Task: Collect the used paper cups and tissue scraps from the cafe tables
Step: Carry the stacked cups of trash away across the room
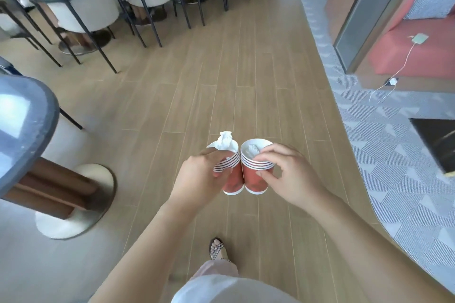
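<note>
Over the wood floor (221,81), between the furniture, both cups were held upright with their sides touching. Left hand (199,174) was wrapped round the left cup (232,179), with a tissue (225,140) sticking out above its rim. Right hand (288,174) pinched the right cup (254,179), fingertips at the rim and thumb on the wall. A second tissue (252,149) lay inside. Round grey bench (24,115) stood near on the left, with white chairs (83,12) ahead left. Patterned carpet (394,155) and red sofa (406,56) lay to the right. Sandalled foot (218,249) showed below the cups.
</note>
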`<state>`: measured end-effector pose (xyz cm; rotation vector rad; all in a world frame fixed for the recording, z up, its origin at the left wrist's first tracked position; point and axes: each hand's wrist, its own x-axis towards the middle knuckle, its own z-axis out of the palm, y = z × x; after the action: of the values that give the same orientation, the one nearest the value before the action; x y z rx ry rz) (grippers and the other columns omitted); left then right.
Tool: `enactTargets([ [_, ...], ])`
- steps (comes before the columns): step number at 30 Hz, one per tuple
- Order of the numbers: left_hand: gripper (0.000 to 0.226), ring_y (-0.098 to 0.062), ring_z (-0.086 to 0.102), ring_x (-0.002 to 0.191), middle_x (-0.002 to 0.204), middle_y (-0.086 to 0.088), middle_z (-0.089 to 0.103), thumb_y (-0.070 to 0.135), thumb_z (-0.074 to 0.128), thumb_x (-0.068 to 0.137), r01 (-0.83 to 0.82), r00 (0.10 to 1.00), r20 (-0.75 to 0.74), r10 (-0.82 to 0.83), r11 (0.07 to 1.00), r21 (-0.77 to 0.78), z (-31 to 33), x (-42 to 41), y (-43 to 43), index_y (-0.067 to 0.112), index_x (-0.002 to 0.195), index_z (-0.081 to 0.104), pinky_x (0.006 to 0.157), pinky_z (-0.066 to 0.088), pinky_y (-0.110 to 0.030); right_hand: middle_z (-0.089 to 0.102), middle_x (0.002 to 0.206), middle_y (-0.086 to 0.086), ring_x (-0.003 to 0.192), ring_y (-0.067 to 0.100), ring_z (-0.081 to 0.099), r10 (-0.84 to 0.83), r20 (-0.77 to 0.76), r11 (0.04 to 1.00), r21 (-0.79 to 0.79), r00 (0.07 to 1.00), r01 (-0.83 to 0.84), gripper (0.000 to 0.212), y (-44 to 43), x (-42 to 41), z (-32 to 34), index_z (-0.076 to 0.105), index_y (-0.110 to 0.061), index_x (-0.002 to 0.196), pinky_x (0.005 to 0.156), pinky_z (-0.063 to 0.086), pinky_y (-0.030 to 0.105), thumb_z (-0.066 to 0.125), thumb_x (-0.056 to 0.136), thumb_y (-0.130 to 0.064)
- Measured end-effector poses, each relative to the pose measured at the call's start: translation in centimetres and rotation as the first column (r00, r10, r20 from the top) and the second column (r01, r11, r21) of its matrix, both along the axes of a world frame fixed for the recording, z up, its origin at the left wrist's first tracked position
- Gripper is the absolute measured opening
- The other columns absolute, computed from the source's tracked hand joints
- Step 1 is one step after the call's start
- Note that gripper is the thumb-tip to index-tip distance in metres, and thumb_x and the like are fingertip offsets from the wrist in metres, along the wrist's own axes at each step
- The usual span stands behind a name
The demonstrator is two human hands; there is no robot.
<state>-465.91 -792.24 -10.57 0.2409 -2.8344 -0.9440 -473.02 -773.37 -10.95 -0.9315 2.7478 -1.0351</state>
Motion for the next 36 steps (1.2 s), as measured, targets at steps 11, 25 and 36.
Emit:
enactTargets([
  [11, 0.027, -0.012, 0.061, 0.079, 0.101, 0.011, 0.067, 0.023, 0.066, 0.079, 0.054, 0.998, 0.024, -0.053, 0.998, -0.029, 0.5, -21.1, -7.7, 0.033, 0.104, 0.066, 0.057, 0.033, -0.013, 0.061, 0.097, -0.010, 0.094, 0.008, 0.052, -0.069, -0.045, 0.997, -0.044, 0.997, 0.067, 0.022, -7.5, -19.9, -0.3, 0.070, -0.019, 0.092, 0.083, 0.033, 0.014, 0.072, 0.073, -0.008],
  [25, 0.029, -0.016, 0.061, 0.086, 0.108, 0.008, 0.064, 0.021, 0.063, 0.081, 0.030, 0.998, 0.054, -0.029, 1.000, -0.010, 0.8, -54.0, -11.1, 0.030, 0.109, 0.064, 0.066, 0.047, -0.026, 0.064, 0.097, 0.001, 0.094, 0.025, 0.059, -0.088, -0.144, 0.996, -0.007, 0.986, 0.088, 0.022, -10.4, -52.5, -0.1, 0.071, -0.013, 0.090, 0.076, 0.047, 0.031, 0.072, 0.071, -0.002],
  [36, 0.026, -0.019, 0.062, 0.081, 0.101, 0.007, 0.067, 0.021, 0.063, 0.080, -0.064, 0.997, 0.036, 0.062, 0.997, 0.042, -0.8, -73.1, -19.9, 0.029, 0.104, 0.067, 0.065, 0.048, -0.028, 0.062, 0.094, -0.003, 0.093, 0.019, 0.056, 0.006, -0.114, 1.000, 0.032, 0.993, -0.002, 0.022, -20.3, -73.8, -1.4, 0.069, -0.015, 0.093, 0.081, 0.038, 0.022, 0.072, 0.073, -0.007],
])
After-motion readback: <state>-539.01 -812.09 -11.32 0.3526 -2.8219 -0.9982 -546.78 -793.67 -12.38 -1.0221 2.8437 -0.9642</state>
